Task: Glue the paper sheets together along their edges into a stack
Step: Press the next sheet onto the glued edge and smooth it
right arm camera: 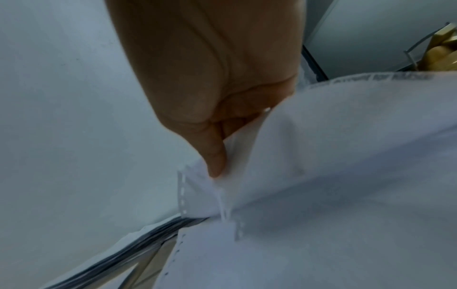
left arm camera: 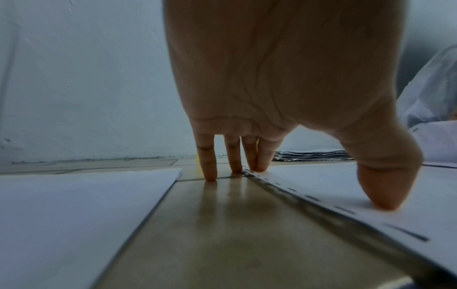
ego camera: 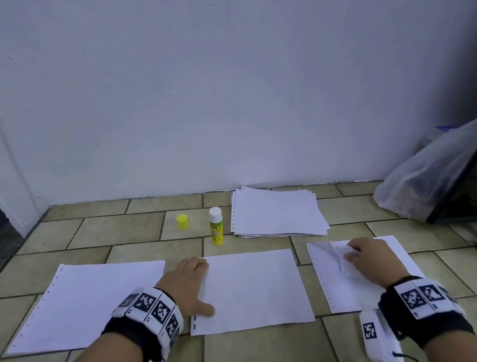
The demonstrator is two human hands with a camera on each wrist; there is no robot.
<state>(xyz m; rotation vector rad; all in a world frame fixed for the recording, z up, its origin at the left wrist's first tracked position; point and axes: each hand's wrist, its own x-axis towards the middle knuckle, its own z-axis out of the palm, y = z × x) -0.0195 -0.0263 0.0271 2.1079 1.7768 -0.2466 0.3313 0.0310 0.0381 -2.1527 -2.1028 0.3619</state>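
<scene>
Here we see three paper sheets side by side on the tiled floor (ego camera: 268,357). The left hand (ego camera: 188,286) rests with straight fingers on the middle sheet (ego camera: 253,290) at its left edge. The right hand (ego camera: 370,259) pinches the crumpled right sheet (ego camera: 334,286). Beyond stand an uncapped glue stick (ego camera: 216,226), its yellow cap (ego camera: 182,221) and a paper pile (ego camera: 279,213).

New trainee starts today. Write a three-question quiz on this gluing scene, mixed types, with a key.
1. True or false: the glue stick stands upright with its yellow cap off.
2. Which hand pinches a lifted sheet: A left, B right?
3. Fill in: the left hand presses the ___ of the three sheets laid in front.

Key: 1 true; 2 B; 3 middle.
</scene>
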